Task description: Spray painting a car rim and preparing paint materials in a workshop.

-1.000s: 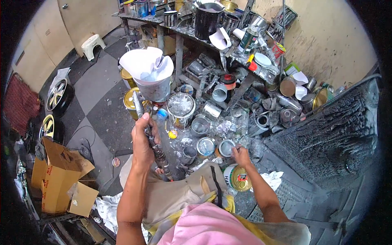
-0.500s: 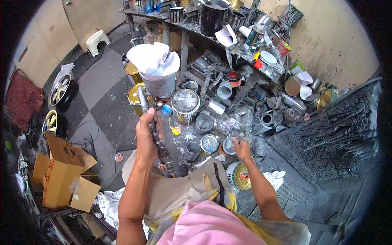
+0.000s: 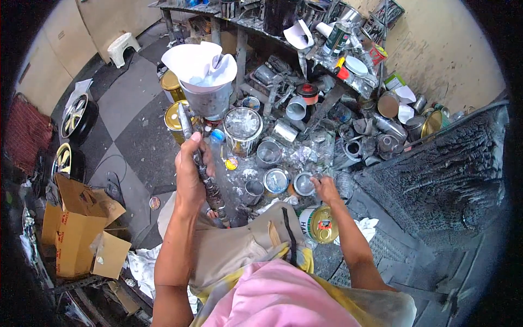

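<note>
My left hand (image 3: 192,168) is wrapped round a long, paint-crusted rod (image 3: 186,121) with a pale grey upper end, held slanting upright. The rod's lower part runs down toward my lap. My right hand (image 3: 327,189) is low on the right, its fingers pinched together over the rim of a small open can (image 3: 304,184) of grey liquid. Whatever lies between those fingers is too small to make out. Left of that can stands a round tin (image 3: 276,181) with a pale grey top. A larger tin (image 3: 321,224) with a gold top stands below my right wrist.
Ahead is a bucket (image 3: 211,102) holding a white paper cone (image 3: 199,65), beside a paint-splashed tin (image 3: 243,124) and gold-lidded tins (image 3: 173,115). Dirty cans and cups litter the floor under a workbench (image 3: 253,34). A cardboard box (image 3: 81,234) sits left; a dark, crusted panel (image 3: 436,185) leans right.
The view has shifted slightly, moving the scene up and left. My right hand has moved a little to the right relative to the small can. My left hand keeps its grip on the rod.
</note>
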### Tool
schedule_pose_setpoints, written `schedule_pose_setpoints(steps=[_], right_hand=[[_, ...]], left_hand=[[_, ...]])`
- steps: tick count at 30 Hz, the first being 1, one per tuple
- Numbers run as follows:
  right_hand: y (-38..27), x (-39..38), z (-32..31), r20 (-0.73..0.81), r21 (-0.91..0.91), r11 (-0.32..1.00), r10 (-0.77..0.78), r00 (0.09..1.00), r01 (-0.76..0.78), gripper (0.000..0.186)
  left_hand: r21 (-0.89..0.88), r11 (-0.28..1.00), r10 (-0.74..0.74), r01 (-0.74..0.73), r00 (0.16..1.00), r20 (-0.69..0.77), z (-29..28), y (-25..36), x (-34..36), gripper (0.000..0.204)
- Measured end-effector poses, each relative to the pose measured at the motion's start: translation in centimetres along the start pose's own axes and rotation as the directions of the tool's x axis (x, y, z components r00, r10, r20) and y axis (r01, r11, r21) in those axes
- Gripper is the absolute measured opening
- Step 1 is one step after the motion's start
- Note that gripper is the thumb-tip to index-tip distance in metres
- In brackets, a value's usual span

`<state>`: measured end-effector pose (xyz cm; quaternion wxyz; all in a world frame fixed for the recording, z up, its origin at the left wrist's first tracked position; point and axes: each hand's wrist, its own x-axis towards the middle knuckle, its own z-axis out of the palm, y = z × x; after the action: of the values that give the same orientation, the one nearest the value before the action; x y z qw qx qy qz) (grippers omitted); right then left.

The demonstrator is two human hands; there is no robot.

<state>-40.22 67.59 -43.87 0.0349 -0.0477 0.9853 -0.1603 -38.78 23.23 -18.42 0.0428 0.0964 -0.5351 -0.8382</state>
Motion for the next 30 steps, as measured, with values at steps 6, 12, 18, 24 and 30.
schedule_pose_setpoints(steps=[6,12,18,24,30], right_hand=[[0.1,-0.8,1.1,-0.128,0.491,0.871,0.096,0.987,-0.021,0.027],[-2.9,-1.4,-3.8,0.122,0.129,0.981,0.13,0.984,-0.145,0.023],[-2.5,-0.7,-1.5,0.108,0.382,0.915,0.093,0.99,-0.127,0.028],[-1.0,-0.3,-2.2,0.169,0.057,0.986,0.148,0.974,-0.159,0.033],[-1.4,0.2,0.7,-0.108,0.506,0.821,0.365,0.925,-0.265,0.047]], left_hand=[[0.025,1.0,-0.008,0.007,1.0,0.02,0.1,-0.2,0.1,0.042],[0.012,1.0,0.004,-0.005,1.0,0.028,-0.3,-0.2,-0.1,0.043],[0.031,1.0,0.004,-0.005,1.0,0.015,0.0,-0.1,0.0,0.044],[-0.017,0.999,-0.026,0.027,0.999,0.021,-0.4,-0.4,0.3,0.044],[-0.018,1.0,-0.001,0.002,1.0,0.018,-0.3,-0.5,0.2,0.043]])
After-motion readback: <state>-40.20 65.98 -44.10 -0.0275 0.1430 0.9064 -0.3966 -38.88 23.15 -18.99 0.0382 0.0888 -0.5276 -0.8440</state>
